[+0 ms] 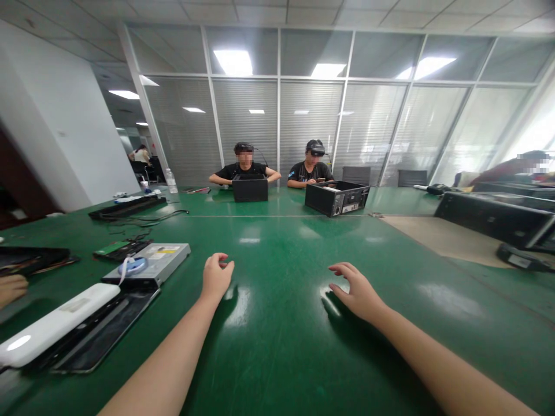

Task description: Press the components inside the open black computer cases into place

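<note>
My left hand (218, 274) is over the green table (277, 323), its fingers curled and apart with nothing between them. It is nearest to a silver disc drive (167, 260), which lies to its left with a blue and white roll (133, 266) on top. Further right, my right hand (353, 289) hovers above the glossy surface, thumb and fingers spread and holding nothing. A white power strip (65, 323) and a dark flat panel (108, 332) lie at the lower left.
Across the table two people sit behind a black box (250, 189) and an open computer case (337, 198). Another large case (494, 218) stands at right on brown board (442, 234). A green circuit board (115, 248) and another person's hand (12, 289) are at left.
</note>
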`<state>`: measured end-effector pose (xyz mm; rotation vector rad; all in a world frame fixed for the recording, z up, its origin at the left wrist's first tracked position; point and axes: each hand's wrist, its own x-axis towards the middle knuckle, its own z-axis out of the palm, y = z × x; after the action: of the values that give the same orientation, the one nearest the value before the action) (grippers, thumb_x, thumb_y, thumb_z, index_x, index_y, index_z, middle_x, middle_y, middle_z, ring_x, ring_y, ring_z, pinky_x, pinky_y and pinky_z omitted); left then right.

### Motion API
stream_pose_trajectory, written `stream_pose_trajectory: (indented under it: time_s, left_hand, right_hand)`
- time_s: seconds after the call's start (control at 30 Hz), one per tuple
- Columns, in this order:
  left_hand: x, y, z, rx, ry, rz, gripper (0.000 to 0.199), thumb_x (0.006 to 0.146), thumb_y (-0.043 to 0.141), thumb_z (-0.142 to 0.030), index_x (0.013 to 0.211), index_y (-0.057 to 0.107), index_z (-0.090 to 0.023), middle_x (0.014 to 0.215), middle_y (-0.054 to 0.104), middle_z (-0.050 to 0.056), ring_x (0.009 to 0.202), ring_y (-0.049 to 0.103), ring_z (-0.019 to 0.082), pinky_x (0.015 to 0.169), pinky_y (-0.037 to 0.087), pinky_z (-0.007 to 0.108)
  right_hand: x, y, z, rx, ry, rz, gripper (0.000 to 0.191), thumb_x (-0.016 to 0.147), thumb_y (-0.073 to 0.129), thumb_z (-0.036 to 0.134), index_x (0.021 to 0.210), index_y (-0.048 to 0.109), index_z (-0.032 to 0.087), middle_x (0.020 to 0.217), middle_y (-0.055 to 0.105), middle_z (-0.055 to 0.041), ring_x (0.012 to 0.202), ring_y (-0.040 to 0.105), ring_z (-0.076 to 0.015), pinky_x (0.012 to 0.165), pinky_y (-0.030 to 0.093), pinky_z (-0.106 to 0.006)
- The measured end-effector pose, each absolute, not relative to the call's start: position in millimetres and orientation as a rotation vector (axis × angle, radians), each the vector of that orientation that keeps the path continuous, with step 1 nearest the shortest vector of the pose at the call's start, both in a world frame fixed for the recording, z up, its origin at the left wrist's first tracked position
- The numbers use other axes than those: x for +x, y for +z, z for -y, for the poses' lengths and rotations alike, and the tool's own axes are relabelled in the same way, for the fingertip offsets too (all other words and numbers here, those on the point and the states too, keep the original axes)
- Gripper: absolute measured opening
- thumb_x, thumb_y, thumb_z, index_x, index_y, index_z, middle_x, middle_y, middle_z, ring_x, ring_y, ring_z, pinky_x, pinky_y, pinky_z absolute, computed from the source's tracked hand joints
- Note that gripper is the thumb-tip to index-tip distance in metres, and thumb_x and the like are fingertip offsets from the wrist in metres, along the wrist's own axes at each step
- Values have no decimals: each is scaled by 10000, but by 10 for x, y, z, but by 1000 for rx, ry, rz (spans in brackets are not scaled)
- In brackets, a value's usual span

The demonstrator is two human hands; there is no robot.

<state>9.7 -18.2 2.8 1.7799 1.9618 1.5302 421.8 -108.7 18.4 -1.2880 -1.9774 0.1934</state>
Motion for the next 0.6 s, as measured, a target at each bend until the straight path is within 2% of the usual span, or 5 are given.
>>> stream_pose_trajectory:
  time_s: [0.2,0.33,0.47,0.53,0.6]
  left_hand:
    - [-93,-31,70,1241,1868,-1877,376,837,516,-489,1035,622,-187,1069,667,95,1014,623,243,950,466,400]
    - [-143,-29,65,993,1970,-1664,487,889,412,-558,1068,648,-172,1185,668,119,1077,628,246,967,461,400]
    - [-94,23,83,966,1940,-1540,618,902,348,-642,1135,658,-160,1272,642,141,1130,618,262,959,456,411]
    - [-85,30,74,983,1916,-1525,637,899,340,-659,1152,658,-168,1278,641,135,1113,626,259,920,469,400]
    - [-100,15,53,982,1905,-1545,634,892,349,-664,1152,660,-176,1262,650,128,1071,639,250,858,484,377]
  right_hand:
    - [3932,392,1247,-1251,-139,2060,556,846,613,373,1352,466,198,1335,528,-152,1234,502,-307,1039,425,-510]
    - [3423,751,1221,-1144,-259,2152,600,862,599,371,1395,421,160,1364,518,-169,1254,485,-298,1054,420,-470]
    - [2859,1141,744,-1140,-404,2248,689,861,625,391,1436,379,103,1445,443,-196,1307,427,-310,1082,378,-441]
    - [2668,1286,401,-1213,-472,2288,709,840,674,404,1417,405,93,1424,454,-212,1290,435,-322,1065,376,-441]
    - [2572,1379,103,-1314,-511,2326,616,818,719,389,1324,503,111,1306,539,-199,1212,491,-318,1015,399,-434]
